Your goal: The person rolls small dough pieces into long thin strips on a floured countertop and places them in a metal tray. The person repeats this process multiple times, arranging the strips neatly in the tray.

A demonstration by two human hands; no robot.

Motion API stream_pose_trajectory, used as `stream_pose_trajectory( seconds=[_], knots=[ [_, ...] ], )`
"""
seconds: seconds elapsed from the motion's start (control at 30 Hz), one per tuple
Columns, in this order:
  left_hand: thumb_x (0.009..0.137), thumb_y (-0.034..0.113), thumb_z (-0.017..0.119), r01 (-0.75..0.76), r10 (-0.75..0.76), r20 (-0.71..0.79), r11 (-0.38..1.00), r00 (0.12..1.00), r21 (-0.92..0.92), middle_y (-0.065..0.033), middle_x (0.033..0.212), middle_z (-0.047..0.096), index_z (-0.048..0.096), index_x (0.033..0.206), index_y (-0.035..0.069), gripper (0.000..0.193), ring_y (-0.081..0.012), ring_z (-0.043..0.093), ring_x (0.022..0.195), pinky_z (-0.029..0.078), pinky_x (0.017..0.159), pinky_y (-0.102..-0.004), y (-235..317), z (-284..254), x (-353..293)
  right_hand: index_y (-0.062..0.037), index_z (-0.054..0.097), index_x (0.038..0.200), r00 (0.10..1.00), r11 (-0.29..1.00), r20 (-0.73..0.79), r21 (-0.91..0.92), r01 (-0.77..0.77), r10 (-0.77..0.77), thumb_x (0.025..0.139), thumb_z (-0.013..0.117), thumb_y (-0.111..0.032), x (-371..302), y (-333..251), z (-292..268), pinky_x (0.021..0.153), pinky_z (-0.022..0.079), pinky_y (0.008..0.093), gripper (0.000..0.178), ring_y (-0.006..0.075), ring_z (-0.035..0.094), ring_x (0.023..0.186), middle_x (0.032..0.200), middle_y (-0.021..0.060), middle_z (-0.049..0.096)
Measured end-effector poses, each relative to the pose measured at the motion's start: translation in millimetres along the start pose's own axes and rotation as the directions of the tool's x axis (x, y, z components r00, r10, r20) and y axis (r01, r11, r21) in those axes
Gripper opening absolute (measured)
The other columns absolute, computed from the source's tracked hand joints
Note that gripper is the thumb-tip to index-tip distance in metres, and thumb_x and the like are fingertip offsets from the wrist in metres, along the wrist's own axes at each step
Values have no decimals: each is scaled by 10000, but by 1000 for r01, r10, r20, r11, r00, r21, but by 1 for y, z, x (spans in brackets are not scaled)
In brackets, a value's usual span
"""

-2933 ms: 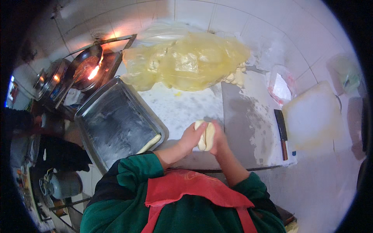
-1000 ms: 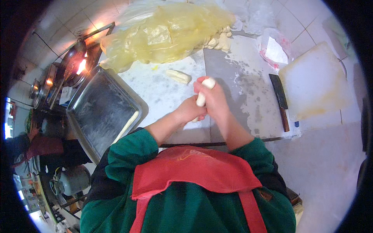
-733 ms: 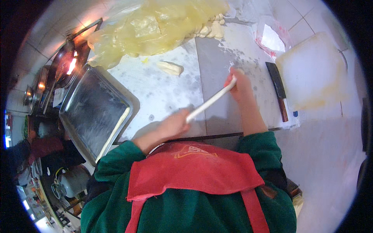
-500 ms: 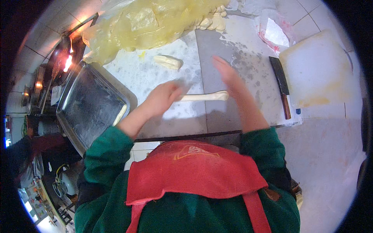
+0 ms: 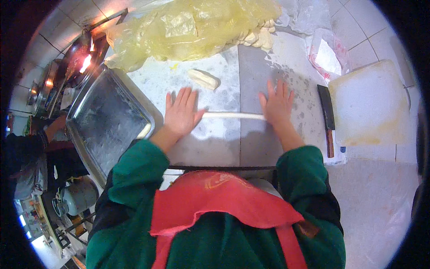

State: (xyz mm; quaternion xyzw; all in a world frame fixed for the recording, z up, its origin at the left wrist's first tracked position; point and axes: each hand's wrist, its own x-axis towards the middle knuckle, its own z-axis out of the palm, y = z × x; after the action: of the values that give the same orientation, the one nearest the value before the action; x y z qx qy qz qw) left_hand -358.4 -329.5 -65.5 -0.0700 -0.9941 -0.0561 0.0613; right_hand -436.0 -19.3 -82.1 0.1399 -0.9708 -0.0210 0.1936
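Note:
A thin rope of dough [image 5: 233, 115] lies across the worktop in front of me. My left hand [image 5: 180, 112] rests flat over its left end, palm down with the fingers spread. Over the right end lies my right hand [image 5: 277, 104], also flat with fingers apart. Both palms hide the rope's ends. Just beyond the rope sits a short, thick piece of dough [image 5: 203, 79], touched by neither hand. Another strip of dough [image 5: 144, 131] lies at the near right corner of the metal tray [image 5: 154, 117], by my left forearm.
Yellow plastic sheeting [image 5: 179, 33] partly covers several dough pieces [image 5: 260, 38] at the back. A cleaver [image 5: 326, 107] lies beside a white cutting board [image 5: 369, 105] at right. Flames [image 5: 86, 63] burn at far left, where another person's arm [image 5: 54, 127] reaches in near a gas cylinder [image 5: 79, 197].
Both hands have come down from above the worktop onto the dough rope's ends, fingers now spread. The rope looks thinner between them. The other person's arm has come into clearer view.

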Motion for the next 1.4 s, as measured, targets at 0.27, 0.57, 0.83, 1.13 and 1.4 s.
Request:
stream_pose_trajectory(
  seconds=[0.27, 0.57, 0.83, 1.13, 1.4],
  knots=[
    [778, 398, 677, -33, 40, 77, 996, 996, -87, -171, 1472, 313, 362, 1399, 75, 767, -339, 273, 1378, 144, 1110, -568, -20, 20, -99, -180, 435, 1384, 922, 998, 387, 55, -15, -8, 844, 539, -491, -96, 14, -62, 1068, 154, 641, 632, 355, 328, 1341, 1454, 174, 350],
    [789, 363, 666, -262, 268, 188, 963, 945, -57, -160, 1452, 354, 406, 1364, 57, 701, -318, 317, 1358, 209, 1095, -543, 0, -23, -49, -95, 568, 1228, 902, 809, -41, 427, 404, -429, 765, 650, -450, -30, -138, -55, 995, 355, 516, 589, 271, 494, 1201, 1296, 117, 531],
    [859, 445, 580, -86, 144, 44, 778, 989, -622, -207, 1386, 424, 404, 1374, 53, 670, -361, 405, 1292, 228, 1060, -589, 60, -32, 1, -66, 442, 1334, 895, 852, 211, 449, 268, -393, 768, 654, -379, -30, -109, -36, 1093, 233, 501, 680, 283, 358, 1329, 1407, 157, 415],
    [789, 492, 623, -202, 201, -30, 978, 979, -52, -174, 1456, 334, 400, 1372, 83, 746, -340, 320, 1349, 242, 1040, -618, 44, -2, -35, -16, 502, 1264, 966, 914, 156, 384, 133, -206, 773, 644, -404, -46, -97, -51, 1080, 233, 527, 642, 332, 433, 1246, 1325, 199, 478],
    [701, 387, 751, -68, 60, 291, 997, 955, 20, -175, 1470, 303, 322, 1399, 58, 883, -315, 279, 1377, 172, 1075, -599, 15, -7, -62, -121, 549, 1255, 873, 896, 296, 347, 279, -387, 821, 554, -542, -16, -68, -48, 1043, 240, 607, 604, 307, 388, 1287, 1338, 164, 452]
  ],
)
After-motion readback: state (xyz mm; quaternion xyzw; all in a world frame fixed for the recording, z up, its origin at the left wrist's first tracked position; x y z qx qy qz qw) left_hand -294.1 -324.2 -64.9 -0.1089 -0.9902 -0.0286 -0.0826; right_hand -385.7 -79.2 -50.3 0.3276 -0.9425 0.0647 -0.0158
